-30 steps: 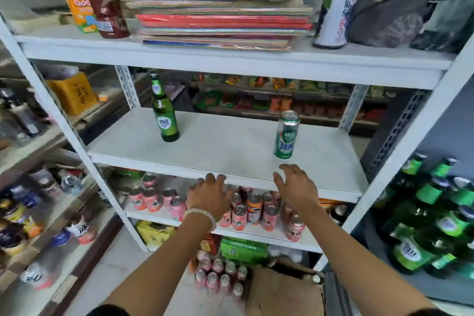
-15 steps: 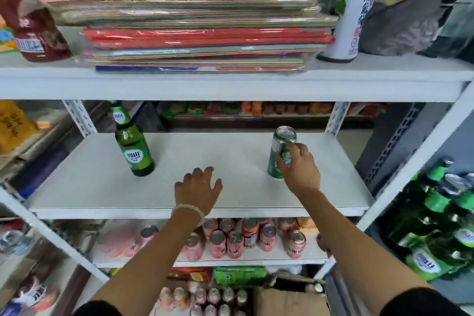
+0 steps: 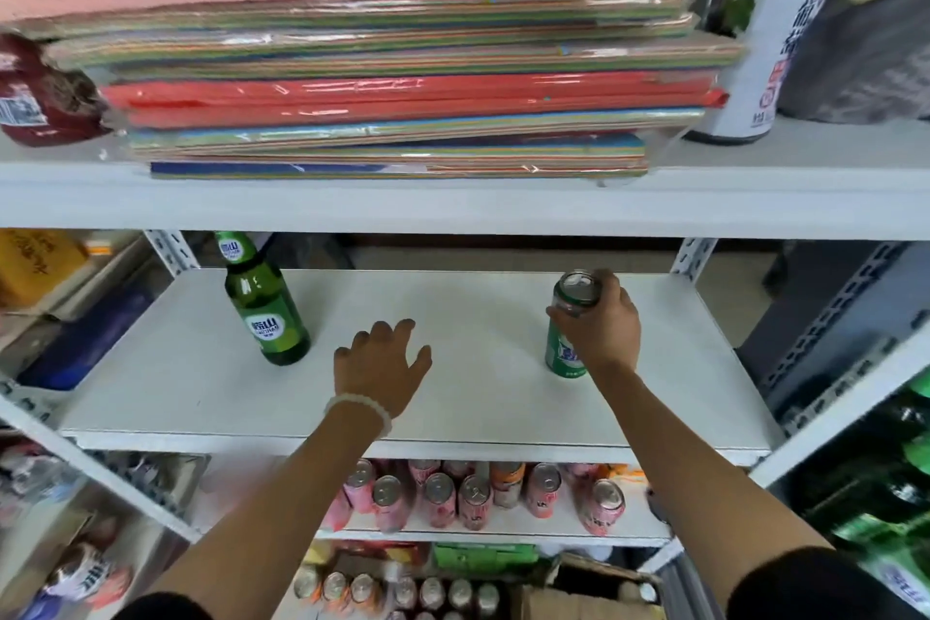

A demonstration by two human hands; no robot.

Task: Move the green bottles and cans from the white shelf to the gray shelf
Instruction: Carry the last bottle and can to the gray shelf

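Fingers of the right hand point(image 3: 601, 325) curl round the upright green can point(image 3: 566, 342) on the white shelf point(image 3: 453, 398). Left hand point(image 3: 382, 365) hovers spread, holding nothing, near the green bottle point(image 3: 264, 312).

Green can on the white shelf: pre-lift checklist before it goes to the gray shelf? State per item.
1. Right hand wrapped round the green can near its top: ok.
2. Can upright on the white shelf: ok.
3. Bare shelf around the can, nothing crowding the lift: ok.
4. Left hand open over the shelf, holding nothing, apart from the green bottle: ok.
5. Bottle standing upright, well left of the can's path: ok.
6. Free spot on the gray shelf: cannot tell, only green bottles at the right edge show.
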